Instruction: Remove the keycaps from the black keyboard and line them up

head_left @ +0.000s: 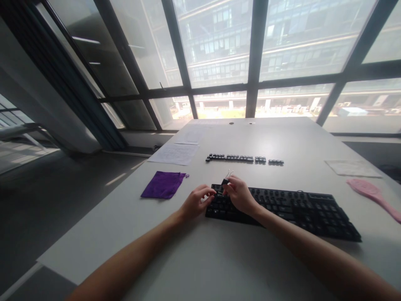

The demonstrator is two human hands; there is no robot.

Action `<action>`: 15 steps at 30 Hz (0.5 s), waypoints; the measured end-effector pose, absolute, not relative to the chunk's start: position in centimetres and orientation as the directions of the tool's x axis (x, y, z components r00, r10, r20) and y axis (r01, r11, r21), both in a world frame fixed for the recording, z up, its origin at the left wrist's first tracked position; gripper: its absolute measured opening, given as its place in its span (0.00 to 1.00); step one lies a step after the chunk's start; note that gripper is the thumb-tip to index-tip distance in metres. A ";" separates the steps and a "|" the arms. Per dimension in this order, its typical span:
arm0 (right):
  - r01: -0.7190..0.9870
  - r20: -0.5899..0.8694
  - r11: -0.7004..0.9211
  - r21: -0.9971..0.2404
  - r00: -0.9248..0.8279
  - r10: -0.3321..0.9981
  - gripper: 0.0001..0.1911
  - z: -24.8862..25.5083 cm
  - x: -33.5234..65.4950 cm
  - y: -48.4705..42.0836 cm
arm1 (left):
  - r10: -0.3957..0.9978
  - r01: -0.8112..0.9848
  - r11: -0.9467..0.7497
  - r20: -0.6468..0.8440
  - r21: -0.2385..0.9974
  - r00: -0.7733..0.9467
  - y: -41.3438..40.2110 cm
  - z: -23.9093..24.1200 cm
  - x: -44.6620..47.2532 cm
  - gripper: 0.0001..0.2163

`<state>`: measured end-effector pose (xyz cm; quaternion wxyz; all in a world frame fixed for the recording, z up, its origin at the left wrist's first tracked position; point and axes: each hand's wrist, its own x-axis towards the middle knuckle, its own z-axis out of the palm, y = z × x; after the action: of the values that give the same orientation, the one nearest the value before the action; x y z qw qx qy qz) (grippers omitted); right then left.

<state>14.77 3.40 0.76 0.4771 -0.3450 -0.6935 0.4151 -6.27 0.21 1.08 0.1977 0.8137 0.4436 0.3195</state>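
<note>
White, smooth table (200,259) is seen, with a long black plastic keyboard (313,211) laid across it. Flat paper sheets (175,153) are spread at far left. Limp purple cloth pouch (163,184), corded at one corner, is placed left of the keyboard; pink paddle-shaped item (366,188) at right. Left hand (197,200) is rested at the keyboard's left end, fingers curled; whether anything is pinched cannot be told. Small blocky keycaps (232,158) are lined up beyond the keyboard. Small dark wire-ended tool (224,182) is clamped in right hand (241,194), over the keyboard's left part.
</note>
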 end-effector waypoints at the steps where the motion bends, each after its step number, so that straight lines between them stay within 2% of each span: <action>1: 0.083 0.380 0.423 -0.902 -0.314 0.870 0.09 0.8 14.5 3.4 | 0.844 0.603 -0.536 0.351 0.591 0.406 0.4 1.1 -6.1 0.07; 5: 0.156 0.405 0.461 -0.874 -0.289 0.867 0.08 0.6 13.9 3.6 | 0.847 0.655 -0.529 0.381 0.540 0.370 1.0 1.2 -5.4 0.06; 15: 0.281 0.442 0.563 -0.777 -0.392 0.807 0.07 0.7 14.0 3.1 | 0.861 0.662 -0.505 0.371 0.553 0.347 1.1 0.8 -5.5 0.09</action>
<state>14.01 3.11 0.69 0.4251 -0.3511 -0.7750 0.3090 -5.47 1.12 0.80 0.1549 0.8060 0.4725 0.3210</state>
